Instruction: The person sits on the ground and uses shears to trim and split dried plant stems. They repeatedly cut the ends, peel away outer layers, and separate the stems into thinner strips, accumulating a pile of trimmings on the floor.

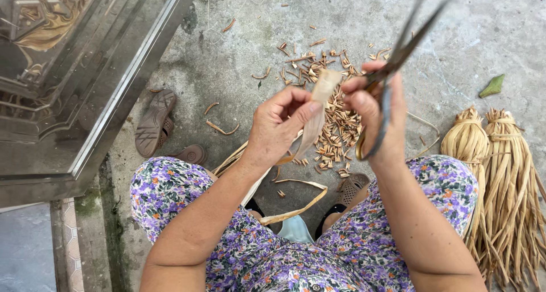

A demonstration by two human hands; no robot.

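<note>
Head view | left hand (278,124) fingers pinch dried leaf strip (318,107) | right hand (375,113) fingers clamped on scissors (398,53)

Trimmings pile (333,127) lies on the floor (239,59), ahead of the knees. Two tied bundles (495,172) lie at the right, side by side. Sandal (154,121) lies at the left, beside the door frame (125,93). Leaf (492,86) lies behind the bundles.
</note>
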